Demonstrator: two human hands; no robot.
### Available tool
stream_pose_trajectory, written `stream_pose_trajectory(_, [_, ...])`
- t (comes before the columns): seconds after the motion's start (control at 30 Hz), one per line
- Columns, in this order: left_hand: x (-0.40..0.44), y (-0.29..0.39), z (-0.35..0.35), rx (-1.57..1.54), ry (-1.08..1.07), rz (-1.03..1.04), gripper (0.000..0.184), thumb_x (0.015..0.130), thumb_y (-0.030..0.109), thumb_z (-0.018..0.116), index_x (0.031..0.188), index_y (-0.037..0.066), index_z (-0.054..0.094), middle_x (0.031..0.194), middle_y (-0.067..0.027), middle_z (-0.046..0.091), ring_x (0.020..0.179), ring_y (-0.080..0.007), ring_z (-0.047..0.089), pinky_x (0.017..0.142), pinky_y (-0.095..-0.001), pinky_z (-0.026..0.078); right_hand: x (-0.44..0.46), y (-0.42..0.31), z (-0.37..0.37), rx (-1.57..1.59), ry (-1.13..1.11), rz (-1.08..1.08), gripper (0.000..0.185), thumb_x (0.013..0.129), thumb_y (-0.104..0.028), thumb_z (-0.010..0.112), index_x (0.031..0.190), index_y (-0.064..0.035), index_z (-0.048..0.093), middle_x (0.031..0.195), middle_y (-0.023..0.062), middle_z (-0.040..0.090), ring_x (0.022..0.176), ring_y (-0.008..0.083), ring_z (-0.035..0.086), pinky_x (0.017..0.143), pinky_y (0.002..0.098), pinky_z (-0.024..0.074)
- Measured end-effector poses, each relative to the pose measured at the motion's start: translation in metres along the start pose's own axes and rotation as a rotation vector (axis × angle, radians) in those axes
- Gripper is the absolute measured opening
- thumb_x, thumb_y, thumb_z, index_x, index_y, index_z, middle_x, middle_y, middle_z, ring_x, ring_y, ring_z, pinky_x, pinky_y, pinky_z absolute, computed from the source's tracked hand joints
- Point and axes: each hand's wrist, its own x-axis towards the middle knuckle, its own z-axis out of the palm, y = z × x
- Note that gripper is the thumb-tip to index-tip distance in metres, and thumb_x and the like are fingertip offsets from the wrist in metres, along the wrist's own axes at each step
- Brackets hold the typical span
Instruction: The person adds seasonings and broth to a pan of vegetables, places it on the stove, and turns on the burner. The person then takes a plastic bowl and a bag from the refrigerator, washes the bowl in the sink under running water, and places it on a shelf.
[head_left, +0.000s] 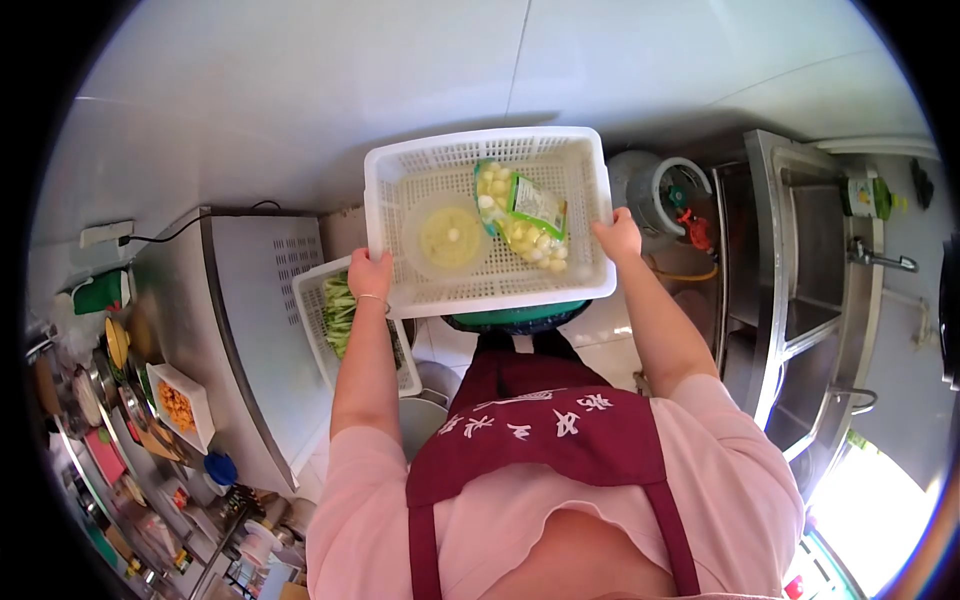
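A white perforated plastic basket (490,296) is held up in front of me by its two short sides. My left hand (371,277) grips the left rim near its lower corner, and my right hand (617,237) grips the right rim. In the basket, a round translucent bowl (447,236) holds something pale yellow-green. Beside it lies a clear and green plastic bag (538,205) of small pale round pieces, possibly peeled garlic. The fingers under the rim are partly hidden.
Below left, another white basket (408,378) contains green vegetables (340,315). A steel cabinet (262,330) stands at the left, with a tray of orange pieces (176,407) beyond. Steel sinks (812,250) line the right, near a gas cylinder (672,197) with a red regulator.
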Motion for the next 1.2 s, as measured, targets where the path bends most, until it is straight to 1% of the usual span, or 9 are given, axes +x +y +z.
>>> stream_pose_trajectory(0.17, [0.002,0.000,0.003,-0.107,0.083,0.016,0.035,0.071,0.026,0.067,0.091,0.000,0.055,0.082,-0.0161,0.063,0.075,-0.0295,0.061,0.069,-0.0372,0.048,-0.004,-0.002,-0.013,0.067,-0.004,-0.017,0.038,0.066,-0.030,0.063,0.090,-0.0023,0.055,0.084,0.0175,0.064,0.082,0.0330,0.062,0.075,0.0396,0.0479])
stream_pose_trajectory(0.37, [0.008,0.005,-0.010,-0.239,0.066,0.070,0.034,0.072,0.023,0.070,0.089,-0.001,0.053,0.080,-0.0131,0.061,0.071,-0.0226,0.059,0.067,-0.0330,0.048,-0.014,-0.001,-0.021,0.339,0.058,-0.034,0.036,0.065,-0.028,0.065,0.088,-0.0001,0.057,0.080,0.0167,0.063,0.074,0.0295,0.062,0.071,0.0365,0.0477])
stream_pose_trajectory(0.53, [-0.018,0.037,-0.068,-0.335,0.031,0.052,0.031,0.077,0.018,0.068,0.093,-0.003,0.051,0.082,-0.0096,0.061,0.071,-0.0145,0.058,0.064,-0.0287,0.048,-0.036,-0.008,-0.058,0.459,0.070,-0.063,0.030,0.069,-0.023,0.066,0.085,0.0009,0.057,0.077,0.0131,0.063,0.069,0.0213,0.061,0.067,0.0327,0.0475])
stream_pose_trajectory(0.63, [-0.031,0.047,-0.103,-0.379,0.014,0.136,0.032,0.074,0.021,0.070,0.090,-0.001,0.053,0.080,-0.0114,0.062,0.071,-0.0177,0.059,0.066,-0.0304,0.048,-0.055,-0.007,-0.082,0.594,0.059,-0.051,0.028,0.073,-0.022,0.067,0.085,0.0010,0.057,0.076,0.0095,0.063,0.068,0.0156,0.059,0.065,0.0301,0.0470])
stream_pose_trajectory(0.67, [-0.042,0.051,-0.114,-0.383,-0.009,0.128,0.033,0.075,0.021,0.070,0.092,-0.001,0.053,0.081,-0.0097,0.061,0.070,-0.0148,0.058,0.064,-0.0289,0.048,-0.061,-0.001,-0.084,0.664,0.040,-0.037,0.027,0.074,-0.022,0.068,0.085,0.0009,0.057,0.076,0.0077,0.063,0.069,0.0131,0.058,0.064,0.0288,0.0466])
stream_pose_trajectory(0.87, [-0.106,0.093,-0.165,-0.594,-0.104,0.236,0.023,0.084,0.014,0.063,0.097,-0.001,0.051,0.089,-0.0080,0.059,0.074,-0.0113,0.056,0.065,-0.0252,0.048,-0.080,0.023,-0.131,0.825,-0.012,-0.054,0.027,0.075,-0.019,0.068,0.089,0.0020,0.058,0.078,0.0073,0.062,0.070,0.0127,0.057,0.066,0.0280,0.0462])
stream_pose_trajectory(1.0, [-0.145,0.100,-0.144,-0.755,-0.165,0.254,0.021,0.086,0.010,0.059,0.099,-0.003,0.048,0.090,-0.0099,0.059,0.076,-0.0116,0.058,0.067,-0.0248,0.049,-0.090,0.071,-0.145,0.905,-0.023,-0.111,0.023,0.075,-0.015,0.068,0.089,0.0009,0.058,0.078,0.0068,0.061,0.071,0.0126,0.058,0.066,0.0275,0.0464])
stream_pose_trajectory(1.13, [-0.159,0.115,-0.127,-0.690,-0.164,0.304,0.018,0.088,0.009,0.055,0.099,-0.002,0.048,0.090,-0.0098,0.060,0.075,-0.0119,0.058,0.066,-0.0247,0.049,-0.079,0.094,-0.152,0.860,-0.032,-0.160,0.021,0.075,-0.013,0.068,0.089,-0.0002,0.058,0.078,0.0061,0.062,0.070,0.0118,0.058,0.067,0.0266,0.0468])
stream_pose_trajectory(1.2, [-0.167,0.119,-0.120,-0.679,-0.178,0.313,0.018,0.088,0.009,0.055,0.099,-0.002,0.048,0.090,-0.0094,0.060,0.075,-0.0118,0.058,0.066,-0.0247,0.049,-0.084,0.105,-0.155,0.847,0.014,-0.119,0.024,0.070,-0.015,0.065,0.084,0.0027,0.058,0.074,0.0084,0.062,0.067,0.0145,0.059,0.064,0.0285,0.0483])
